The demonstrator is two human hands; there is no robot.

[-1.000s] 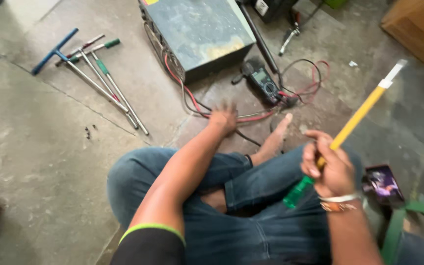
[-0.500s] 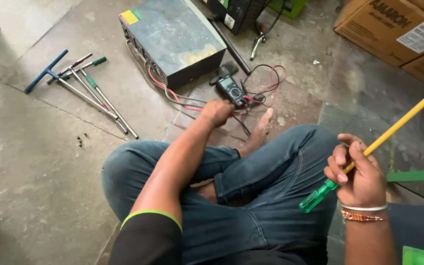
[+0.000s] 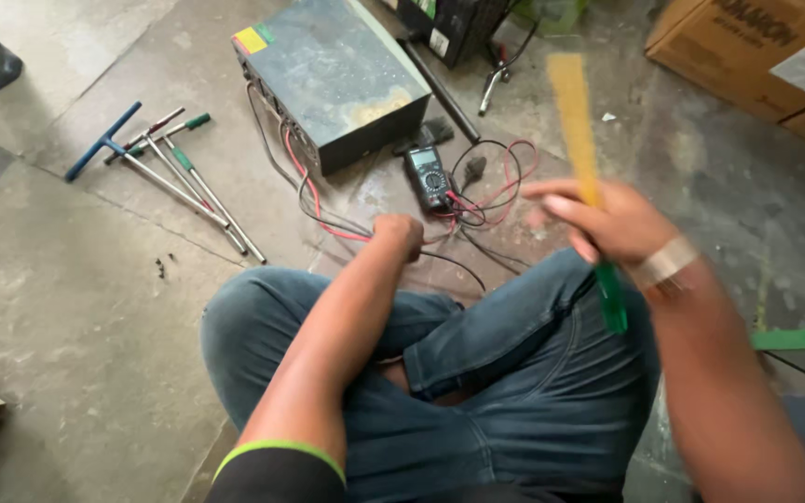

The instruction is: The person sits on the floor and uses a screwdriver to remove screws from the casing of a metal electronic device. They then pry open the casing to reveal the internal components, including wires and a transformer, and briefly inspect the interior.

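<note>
Right hand [image 3: 612,224] closed round blurred yellow-shafted screwdriver [image 3: 584,158]; left hand [image 3: 401,233] fisted among wires [image 3: 328,226], grip unclear, near multimeter [image 3: 428,175]

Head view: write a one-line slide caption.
Seated cross-legged on concrete, right hand grips a yellow screwdriver; left hand reaches the wires beside a multimeter.

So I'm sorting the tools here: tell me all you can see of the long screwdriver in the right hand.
The screwdriver has a translucent green handle and a long yellow shaft, motion-blurred. It points up and away from the person, handle end low over the jeans. The right hand grips it where handle meets shaft. Its tip is too blurred to make out.
</note>
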